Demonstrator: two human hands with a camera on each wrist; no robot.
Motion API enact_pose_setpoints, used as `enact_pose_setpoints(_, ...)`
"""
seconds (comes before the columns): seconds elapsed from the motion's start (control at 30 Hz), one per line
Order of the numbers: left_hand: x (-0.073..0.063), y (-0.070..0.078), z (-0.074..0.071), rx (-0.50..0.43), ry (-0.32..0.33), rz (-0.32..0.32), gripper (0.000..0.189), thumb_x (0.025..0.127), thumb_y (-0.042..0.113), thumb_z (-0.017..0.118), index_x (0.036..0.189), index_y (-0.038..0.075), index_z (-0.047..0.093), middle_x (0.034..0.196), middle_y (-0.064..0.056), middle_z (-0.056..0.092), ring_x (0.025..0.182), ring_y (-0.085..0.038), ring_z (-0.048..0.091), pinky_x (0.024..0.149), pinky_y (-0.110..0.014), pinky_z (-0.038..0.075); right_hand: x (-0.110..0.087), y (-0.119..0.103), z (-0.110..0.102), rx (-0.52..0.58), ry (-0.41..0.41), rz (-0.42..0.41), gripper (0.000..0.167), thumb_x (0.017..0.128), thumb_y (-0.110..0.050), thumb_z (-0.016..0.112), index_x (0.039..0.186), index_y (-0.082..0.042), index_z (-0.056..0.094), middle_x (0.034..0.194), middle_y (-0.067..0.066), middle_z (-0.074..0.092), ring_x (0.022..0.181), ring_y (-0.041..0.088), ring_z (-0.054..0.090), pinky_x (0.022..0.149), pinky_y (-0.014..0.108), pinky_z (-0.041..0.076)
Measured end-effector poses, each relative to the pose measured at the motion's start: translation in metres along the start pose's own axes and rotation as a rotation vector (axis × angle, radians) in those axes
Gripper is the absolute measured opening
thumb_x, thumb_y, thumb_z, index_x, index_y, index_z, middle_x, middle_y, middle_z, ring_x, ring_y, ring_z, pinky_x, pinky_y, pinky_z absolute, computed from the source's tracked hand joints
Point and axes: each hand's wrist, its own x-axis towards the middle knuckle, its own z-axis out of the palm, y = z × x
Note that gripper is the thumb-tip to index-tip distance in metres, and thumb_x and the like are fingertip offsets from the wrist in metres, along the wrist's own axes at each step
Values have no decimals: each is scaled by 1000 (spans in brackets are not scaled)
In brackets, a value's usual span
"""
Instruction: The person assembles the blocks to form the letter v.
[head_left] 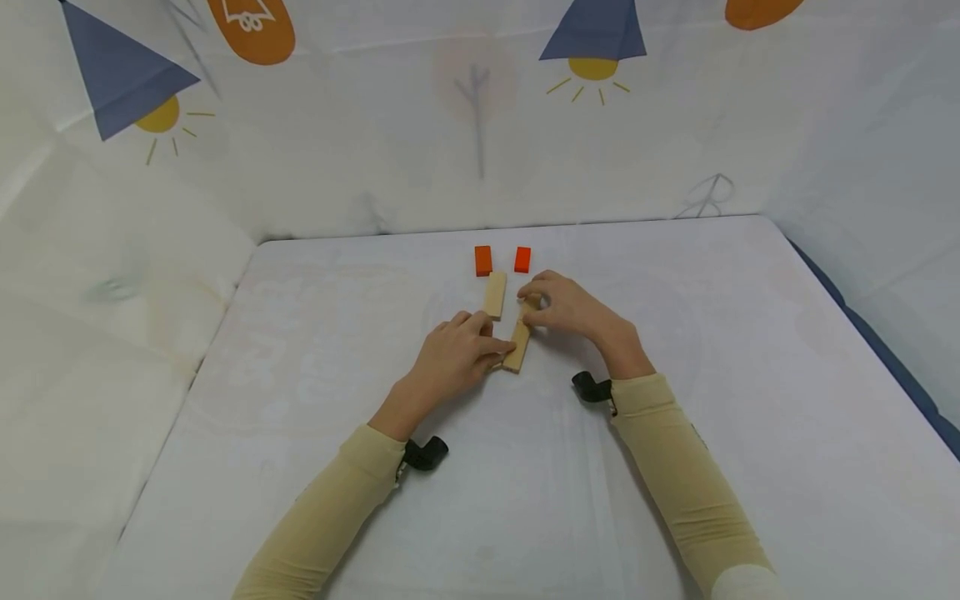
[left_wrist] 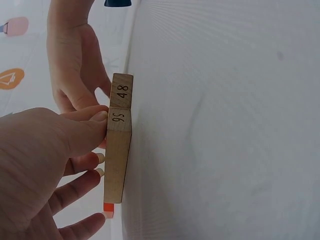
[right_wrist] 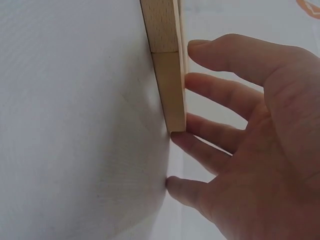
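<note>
Head view: on the worktop [head_left: 525, 500], the left hand [head_left: 453, 350] touches the near wooden block [head_left: 517, 353]; the right hand [head_left: 567, 310] is at the far wooden block [head_left: 533, 302]. An orange block [head_left: 483, 259] and a red block [head_left: 522, 259] lie beyond.

Left wrist view: fingers apart, thumb at the end marked 56, beside one marked 48.

Right wrist view: fingers spread loosely, tips touching the wood.

Long tan sleeves [head_left: 330, 508]; small black wrist cameras [head_left: 427, 454].

Left grip [head_left: 456, 350] and right grip [head_left: 566, 308] touching pale blocks [head_left: 519, 353], orange blocks [head_left: 483, 260] beyond, white tabletop [head_left: 750, 333]
</note>
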Motion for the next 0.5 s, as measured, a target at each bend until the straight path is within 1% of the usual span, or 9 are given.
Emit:
enact_pose_setpoints(0.17, -2, -2, 0, -13, 6, -4, 21, 94, 30, 69, 113, 37, 76, 102, 1, 60, 92, -19, 56, 62, -29, 43, 4, 1, -2, -7, 4, -3, 53, 89, -30, 64, 137, -11, 58, 148, 12, 46, 136, 31, 44, 114, 53, 36)
enact_pose_setpoints(0.37, -2, -2, 0, -20, -5, -4, 23, 94, 30, 69, 115, 38, 75, 104, 1, 60, 94, -19, 56, 64, -30, 44, 7, 5, -3, -27, 45, -11, 54, 89, -31, 65, 137, -10, 57, 145, 12, 48, 135, 30, 44, 113, 52, 36)
enact_pose_setpoints(0.5, -2, -2, -1, -19, -2, 3, 23, 94, 30, 69, 115, 37, 75, 104, 1, 61, 95, -19, 56, 64, -30, 43, 10, 8, -6, -22, 72, 9, 55, 88, -32, 65, 138, -11, 56, 148, 13, 46, 138, 33, 41, 115, 55, 34)
